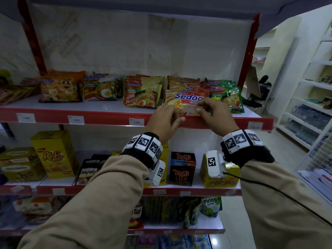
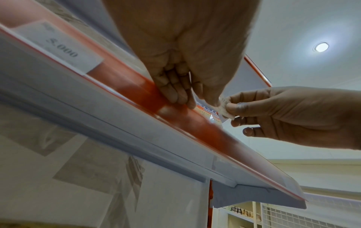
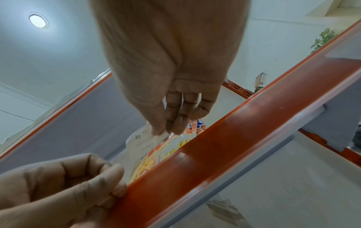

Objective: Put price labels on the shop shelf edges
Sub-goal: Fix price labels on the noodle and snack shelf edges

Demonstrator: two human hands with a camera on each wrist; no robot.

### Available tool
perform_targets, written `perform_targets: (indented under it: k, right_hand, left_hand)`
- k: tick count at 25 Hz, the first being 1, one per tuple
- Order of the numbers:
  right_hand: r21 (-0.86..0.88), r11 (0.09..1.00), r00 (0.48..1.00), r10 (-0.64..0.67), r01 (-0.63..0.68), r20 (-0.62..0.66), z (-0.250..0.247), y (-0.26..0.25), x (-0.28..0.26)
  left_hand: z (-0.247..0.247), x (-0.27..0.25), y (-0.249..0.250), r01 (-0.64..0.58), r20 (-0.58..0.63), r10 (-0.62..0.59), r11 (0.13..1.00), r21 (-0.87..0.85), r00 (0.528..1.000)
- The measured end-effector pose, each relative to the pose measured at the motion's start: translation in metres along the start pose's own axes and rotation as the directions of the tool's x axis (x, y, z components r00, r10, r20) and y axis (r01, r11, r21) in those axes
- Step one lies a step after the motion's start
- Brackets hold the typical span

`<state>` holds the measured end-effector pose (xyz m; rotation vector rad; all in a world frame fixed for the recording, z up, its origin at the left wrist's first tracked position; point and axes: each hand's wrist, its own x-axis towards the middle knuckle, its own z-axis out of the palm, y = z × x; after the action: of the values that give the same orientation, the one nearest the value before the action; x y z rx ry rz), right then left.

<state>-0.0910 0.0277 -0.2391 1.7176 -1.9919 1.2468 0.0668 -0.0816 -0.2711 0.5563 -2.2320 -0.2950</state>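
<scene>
A small white price label (image 1: 189,109) hangs just above the red shelf edge strip (image 1: 107,116) of the upper shelf, in front of a Sedaap noodle pack (image 1: 186,97). My right hand (image 1: 197,107) pinches the label's right end between thumb and fingertips; the right wrist view shows the label (image 3: 144,138) printed "Rp 11". My left hand (image 1: 177,116) curls over the strip's top lip just left of the label. From the left wrist, its fingers (image 2: 175,95) press on the strip (image 2: 195,123) while the right hand (image 2: 230,111) holds the label (image 2: 229,115).
Other price labels (image 1: 136,121) (image 1: 76,120) (image 1: 255,125) sit in the same strip. Noodle packs (image 1: 59,88) line the upper shelf; snack boxes (image 1: 55,153) fill the one below. White shelving (image 1: 305,108) and a wire rack (image 1: 319,168) stand to the right.
</scene>
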Motion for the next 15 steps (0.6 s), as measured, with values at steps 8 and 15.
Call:
perform_targets:
  k: [8,15]
  right_hand:
    - [-0.117,0.984,0.988,-0.122,0.133,0.098,0.011,-0.001,-0.004]
    - [-0.302,0.944,0.974,-0.072,0.136,0.213,0.007,0.009,-0.005]
  left_hand:
    - [0.001,0.0,0.003,-0.022,0.015,0.022,0.999,0.032,1.0]
    - [0.004,-0.001,0.004,-0.044,0.031,0.039,0.986,0.158,0.999]
